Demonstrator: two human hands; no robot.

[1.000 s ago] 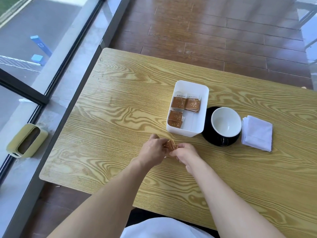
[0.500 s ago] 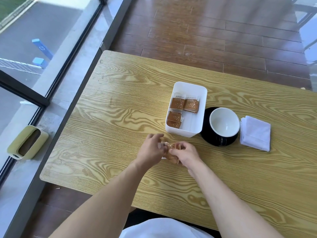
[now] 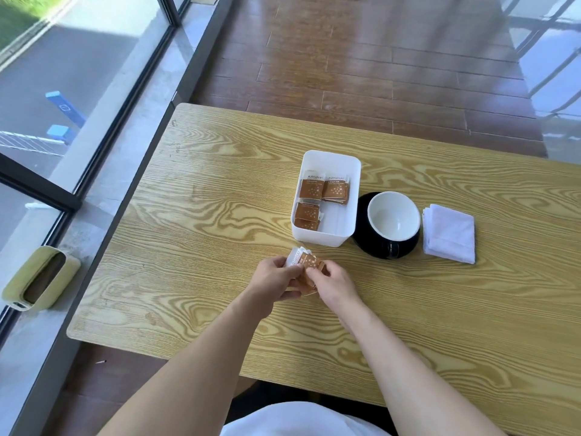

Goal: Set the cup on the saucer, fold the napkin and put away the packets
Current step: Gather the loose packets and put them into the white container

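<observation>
My left hand [image 3: 273, 282] and my right hand [image 3: 333, 283] meet just in front of the white box [image 3: 354, 171], and together they grip a small bunch of brown-and-white packets [image 3: 306, 262]. Several more packets [image 3: 323, 190] lie flat inside that box. To its right a cup [image 3: 393, 215], white inside and dark outside, stands upright on the black saucer [image 3: 364, 202]. A white napkin [image 3: 449, 233], folded into a square, lies flat on the table right of the saucer.
The wooden table [image 3: 195, 215] runs along a glass wall on the left. A green container [image 3: 39, 277] lies on the sill beside the table's left edge. Brown plank floor stretches beyond the far edge.
Both hands stay at the same spot before the box. The packets between the fingers have been shuffled, and a white packet edge now sticks out at the upper left.
</observation>
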